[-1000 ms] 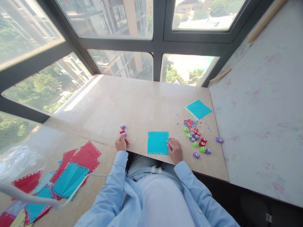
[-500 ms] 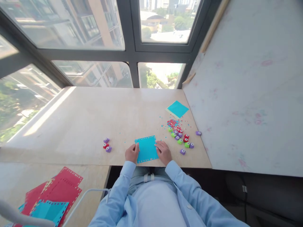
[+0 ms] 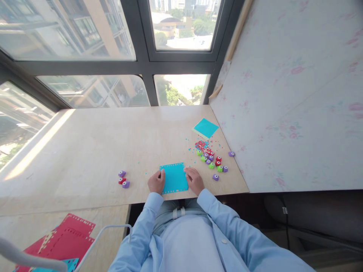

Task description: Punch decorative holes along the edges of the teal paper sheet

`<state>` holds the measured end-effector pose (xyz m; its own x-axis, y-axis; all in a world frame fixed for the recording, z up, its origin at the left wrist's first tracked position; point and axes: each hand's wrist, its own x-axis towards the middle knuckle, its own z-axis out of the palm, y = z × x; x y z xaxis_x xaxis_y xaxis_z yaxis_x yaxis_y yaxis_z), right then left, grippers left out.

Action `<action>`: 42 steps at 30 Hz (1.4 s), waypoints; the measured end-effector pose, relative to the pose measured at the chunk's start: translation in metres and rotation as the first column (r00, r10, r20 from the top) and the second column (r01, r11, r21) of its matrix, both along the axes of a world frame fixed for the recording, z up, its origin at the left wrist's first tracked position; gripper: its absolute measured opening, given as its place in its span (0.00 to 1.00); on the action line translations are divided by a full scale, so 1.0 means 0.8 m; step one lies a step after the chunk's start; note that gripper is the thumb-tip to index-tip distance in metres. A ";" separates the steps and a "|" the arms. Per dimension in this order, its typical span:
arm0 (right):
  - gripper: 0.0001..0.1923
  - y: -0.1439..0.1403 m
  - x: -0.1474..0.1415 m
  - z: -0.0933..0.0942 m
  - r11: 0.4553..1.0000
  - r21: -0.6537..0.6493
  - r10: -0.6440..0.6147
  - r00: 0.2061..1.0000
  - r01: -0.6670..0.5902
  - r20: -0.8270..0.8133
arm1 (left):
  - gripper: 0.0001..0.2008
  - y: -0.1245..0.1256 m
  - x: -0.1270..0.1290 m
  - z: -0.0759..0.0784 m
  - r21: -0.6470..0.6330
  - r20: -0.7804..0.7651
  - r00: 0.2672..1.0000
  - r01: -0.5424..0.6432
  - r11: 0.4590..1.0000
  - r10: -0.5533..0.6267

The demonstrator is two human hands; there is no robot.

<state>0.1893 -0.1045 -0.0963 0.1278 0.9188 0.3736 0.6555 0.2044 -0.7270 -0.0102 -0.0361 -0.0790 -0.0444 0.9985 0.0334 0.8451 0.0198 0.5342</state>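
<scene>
A square blue paper sheet [image 3: 174,178] with punched holes along its edges lies flat at the near edge of the wooden table [image 3: 99,147]. My left hand [image 3: 156,182] rests on the sheet's left edge, fingers touching it. My right hand [image 3: 194,180] rests on its right edge, fingers spread on the paper. Neither hand lifts the sheet. Three small punches [image 3: 123,179], two purple and one red, sit to the left of my left hand. A cluster of several green, red and purple punches [image 3: 213,162] lies to the right of my right hand.
A stack of blue square paper [image 3: 205,128] lies at the far right by the wall, with scattered punched confetti [image 3: 201,145] in front of it. Red and blue punched sheets [image 3: 64,241] lie on a lower surface at the bottom left. Windows run behind the table.
My left hand has left the three punches and come to the blue sheet's left edge. The camera view has swung right, so everything sits further left and lower.
</scene>
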 end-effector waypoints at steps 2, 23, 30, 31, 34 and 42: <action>0.18 0.000 0.000 -0.001 1.000 0.002 0.009 1.000 -0.009 0.006 | 0.22 -0.001 -0.001 0.000 -0.011 0.024 1.000 0.010 1.000 -0.010; 0.16 -0.059 0.115 0.069 0.921 -0.205 -0.348 0.936 0.331 -0.053 | 0.21 -0.001 -0.003 0.002 -0.050 0.078 0.997 0.016 0.999 -0.012; 0.16 -0.098 0.165 0.075 0.857 -0.389 -0.318 0.941 0.337 0.115 | 0.19 -0.001 -0.001 0.005 -0.063 0.077 0.997 0.001 0.998 0.004; 0.15 -0.101 0.166 0.070 0.851 -0.418 -0.294 0.948 0.317 0.121 | 0.19 -0.001 -0.001 0.005 -0.056 0.077 0.997 0.002 0.998 0.002; 0.15 -0.106 0.161 0.055 0.849 -0.447 -0.258 0.959 0.282 0.114 | 0.21 -0.001 -0.001 0.003 -0.038 0.075 0.997 0.006 0.999 -0.003; 0.15 -0.088 0.137 0.036 0.873 -0.391 -0.271 0.956 0.292 0.111 | 0.21 -0.001 0.000 0.003 -0.036 0.053 0.999 0.000 0.999 0.002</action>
